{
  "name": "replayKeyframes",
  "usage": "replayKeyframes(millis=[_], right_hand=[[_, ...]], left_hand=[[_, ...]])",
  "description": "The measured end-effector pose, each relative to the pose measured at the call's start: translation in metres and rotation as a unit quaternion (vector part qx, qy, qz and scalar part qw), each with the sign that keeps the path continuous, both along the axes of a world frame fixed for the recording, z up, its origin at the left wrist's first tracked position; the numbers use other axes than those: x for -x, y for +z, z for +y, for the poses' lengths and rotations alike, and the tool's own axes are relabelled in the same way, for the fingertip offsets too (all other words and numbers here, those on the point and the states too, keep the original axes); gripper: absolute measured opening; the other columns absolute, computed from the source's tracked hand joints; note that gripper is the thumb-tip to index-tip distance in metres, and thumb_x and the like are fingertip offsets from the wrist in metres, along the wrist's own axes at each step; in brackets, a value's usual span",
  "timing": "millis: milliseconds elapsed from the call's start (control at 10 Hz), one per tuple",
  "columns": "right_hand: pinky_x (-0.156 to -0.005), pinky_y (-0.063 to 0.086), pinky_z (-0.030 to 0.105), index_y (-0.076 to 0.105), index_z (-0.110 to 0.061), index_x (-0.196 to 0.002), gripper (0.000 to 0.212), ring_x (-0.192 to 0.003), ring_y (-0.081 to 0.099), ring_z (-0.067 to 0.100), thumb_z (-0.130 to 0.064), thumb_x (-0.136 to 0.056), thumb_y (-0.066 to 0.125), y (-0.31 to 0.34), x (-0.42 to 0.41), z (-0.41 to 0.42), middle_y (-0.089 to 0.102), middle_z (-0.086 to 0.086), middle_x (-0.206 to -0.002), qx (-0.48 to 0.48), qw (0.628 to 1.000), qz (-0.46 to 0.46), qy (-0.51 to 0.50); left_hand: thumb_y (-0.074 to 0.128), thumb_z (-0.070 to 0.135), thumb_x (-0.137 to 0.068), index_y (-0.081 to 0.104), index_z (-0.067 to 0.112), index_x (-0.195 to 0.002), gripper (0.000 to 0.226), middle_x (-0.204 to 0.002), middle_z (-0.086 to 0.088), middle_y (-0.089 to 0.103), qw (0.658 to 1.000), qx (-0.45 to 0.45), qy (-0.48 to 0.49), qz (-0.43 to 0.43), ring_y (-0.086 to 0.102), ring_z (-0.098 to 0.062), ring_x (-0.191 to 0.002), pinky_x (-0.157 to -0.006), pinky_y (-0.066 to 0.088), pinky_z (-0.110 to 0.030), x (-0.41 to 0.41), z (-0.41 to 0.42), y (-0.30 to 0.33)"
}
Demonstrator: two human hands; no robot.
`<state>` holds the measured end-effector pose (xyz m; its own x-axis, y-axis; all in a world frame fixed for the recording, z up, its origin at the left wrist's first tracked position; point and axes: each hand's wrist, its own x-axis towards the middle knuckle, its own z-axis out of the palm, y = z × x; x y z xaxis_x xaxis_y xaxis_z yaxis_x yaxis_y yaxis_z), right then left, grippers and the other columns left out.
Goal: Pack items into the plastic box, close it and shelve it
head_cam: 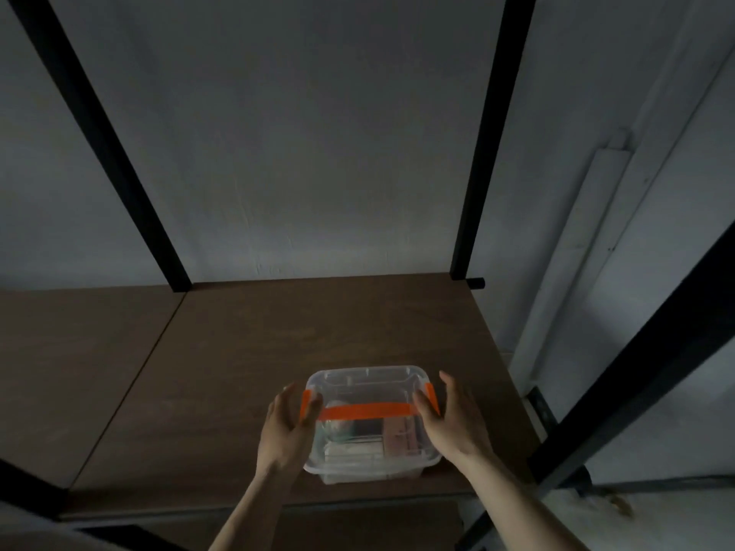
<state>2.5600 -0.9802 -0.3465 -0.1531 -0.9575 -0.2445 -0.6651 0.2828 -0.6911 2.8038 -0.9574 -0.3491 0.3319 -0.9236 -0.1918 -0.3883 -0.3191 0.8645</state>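
Both forearms reach forward from the bottom edge. At the box's left side, the left hand [287, 425] has relaxed fingers and its thumb on the lid. On the right side, the right hand [451, 421] is spread in the same way. Between them, the plastic box [370, 425] stands closed on the brown shelf [246, 351], an orange handle [368, 411] across its lid. Black posts [487, 153] rise behind against the grey wall [298, 133].
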Motion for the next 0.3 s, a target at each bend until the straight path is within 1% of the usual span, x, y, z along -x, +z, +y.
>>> replayKeyframes(millis=[100,200,300], right_hand=[[-0.112,0.043,0.038,0.024,-0.024,-0.161,0.080,-0.146,0.042,0.021,-0.066,-0.096,0.045,0.025,0.001,0.005,0.036,0.003,-0.163,0.041,0.991,0.102,0.079],[-0.113,0.043,0.037,0.026,-0.025,-0.160,0.074,-0.146,0.042,0.020,-0.062,-0.098,0.045,0.049,0.002,0.010,0.037,0.001,-0.162,0.069,0.975,0.168,0.126],[-0.116,0.039,0.038,0.027,-0.023,-0.161,0.073,-0.146,0.040,0.022,-0.058,-0.099,0.043,0.068,0.000,0.019,0.037,0.002,-0.162,0.099,0.954,0.234,0.160]], left_hand=[[0.052,0.054,-0.098,0.047,0.017,-0.147,0.061,-0.148,-0.008,0.054,0.985,0.035,-0.062,-0.158,0.051,-0.026,-0.134,-0.095,0.044,-0.035,0.003,-0.002,0.027],[0.043,0.072,-0.090,0.037,0.024,-0.152,0.078,-0.153,-0.003,0.049,0.957,0.039,-0.098,-0.271,0.049,-0.025,-0.136,-0.103,0.046,-0.039,0.004,0.002,0.051],[0.037,0.080,-0.086,0.033,0.027,-0.155,0.087,-0.163,0.002,0.038,0.914,0.038,-0.144,-0.377,0.040,-0.022,-0.146,-0.117,0.037,-0.040,0.004,0.011,0.065]])
